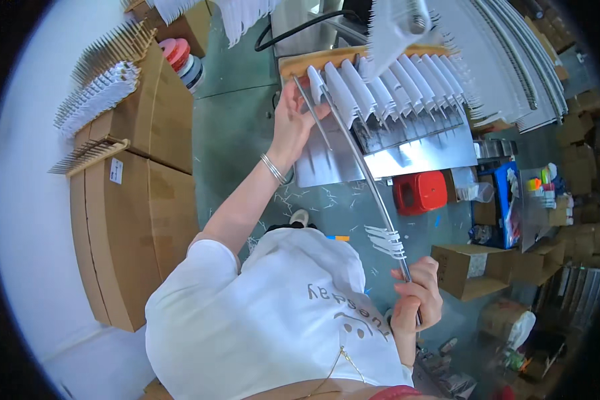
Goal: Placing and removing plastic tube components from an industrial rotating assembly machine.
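My right hand (417,297), at the lower right, is closed around the near end of a long metal rod (363,163). Several small white strips (385,241) hang on that rod just above my fist. The rod's far end reaches up to my left hand (295,119), whose fingers curl at the left end of a rack. Whatever they pinch there is partly hidden. A shorter thin rod (311,112) passes in front of this hand. Along the rack's wooden bar (300,63) hangs a row of folded white pieces (343,93) on metal prongs.
Beneath the rack lies a shiny metal plate (420,157). A red stool (420,193) stands beyond it, near an open cardboard box (473,270). Stacked cartons (123,220) on the left carry more pronged racks (113,50). White toothed sheets (493,67) hang at upper right.
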Demonstrator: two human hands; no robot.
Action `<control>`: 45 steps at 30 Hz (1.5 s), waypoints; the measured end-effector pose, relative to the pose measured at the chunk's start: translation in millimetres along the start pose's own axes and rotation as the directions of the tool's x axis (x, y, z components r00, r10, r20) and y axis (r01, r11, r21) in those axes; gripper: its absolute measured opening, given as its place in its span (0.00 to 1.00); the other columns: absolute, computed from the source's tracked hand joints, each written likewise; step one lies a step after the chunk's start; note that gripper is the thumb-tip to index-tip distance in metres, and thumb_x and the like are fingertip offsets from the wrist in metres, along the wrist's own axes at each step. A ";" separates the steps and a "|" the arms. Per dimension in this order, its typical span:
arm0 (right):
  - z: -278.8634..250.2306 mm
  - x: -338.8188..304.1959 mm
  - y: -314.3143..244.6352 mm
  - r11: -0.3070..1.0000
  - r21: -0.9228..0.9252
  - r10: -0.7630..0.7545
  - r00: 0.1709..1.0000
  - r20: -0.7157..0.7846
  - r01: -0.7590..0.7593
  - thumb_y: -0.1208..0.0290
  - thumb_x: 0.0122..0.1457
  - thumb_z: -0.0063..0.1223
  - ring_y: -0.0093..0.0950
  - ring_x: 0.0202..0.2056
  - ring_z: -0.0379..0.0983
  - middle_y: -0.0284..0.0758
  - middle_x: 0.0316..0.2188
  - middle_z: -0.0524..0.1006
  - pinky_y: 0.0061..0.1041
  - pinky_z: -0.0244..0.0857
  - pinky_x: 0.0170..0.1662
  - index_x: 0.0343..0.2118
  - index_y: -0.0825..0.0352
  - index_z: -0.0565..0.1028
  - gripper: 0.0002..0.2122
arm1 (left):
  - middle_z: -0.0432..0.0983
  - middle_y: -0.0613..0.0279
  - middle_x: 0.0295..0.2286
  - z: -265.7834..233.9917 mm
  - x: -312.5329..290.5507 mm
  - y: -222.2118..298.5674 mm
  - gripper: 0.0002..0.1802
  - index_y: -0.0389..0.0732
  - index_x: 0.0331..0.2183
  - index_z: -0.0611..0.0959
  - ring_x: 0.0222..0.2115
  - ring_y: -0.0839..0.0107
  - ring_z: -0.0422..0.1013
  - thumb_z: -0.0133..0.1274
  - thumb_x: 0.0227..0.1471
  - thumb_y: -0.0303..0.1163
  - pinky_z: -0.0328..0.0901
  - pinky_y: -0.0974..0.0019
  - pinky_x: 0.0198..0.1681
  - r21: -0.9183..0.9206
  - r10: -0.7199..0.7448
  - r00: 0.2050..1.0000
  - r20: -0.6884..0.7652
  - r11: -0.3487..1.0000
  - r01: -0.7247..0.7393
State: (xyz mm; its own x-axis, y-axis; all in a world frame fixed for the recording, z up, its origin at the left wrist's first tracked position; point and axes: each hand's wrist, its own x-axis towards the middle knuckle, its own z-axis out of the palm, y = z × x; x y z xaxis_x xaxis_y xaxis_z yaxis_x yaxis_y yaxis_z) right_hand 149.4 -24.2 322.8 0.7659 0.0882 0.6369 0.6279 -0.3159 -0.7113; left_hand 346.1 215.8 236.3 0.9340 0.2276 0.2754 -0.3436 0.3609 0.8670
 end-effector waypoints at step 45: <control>-0.8 -13.5 13.3 1.000 -0.014 0.005 0.976 -0.218 -0.008 0.60 0.60 0.45 0.28 0.22 0.60 0.35 0.18 0.69 0.33 0.53 0.32 0.17 0.69 0.70 0.18 | 0.68 0.64 0.34 52.4 -81.8 14.6 0.07 0.35 0.38 0.74 0.37 0.76 0.62 0.45 0.57 0.27 0.57 0.73 0.41 0.116 0.038 0.927 0.373 0.989 -0.087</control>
State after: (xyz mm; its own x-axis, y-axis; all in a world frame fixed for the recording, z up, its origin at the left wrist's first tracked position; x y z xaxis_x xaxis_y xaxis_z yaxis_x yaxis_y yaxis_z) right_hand 147.3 -30.3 304.9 0.7202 -0.1214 0.6830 0.6197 -0.3299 -0.7121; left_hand 269.8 155.1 248.2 0.8893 -0.1129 0.4431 -0.4099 0.2328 0.8819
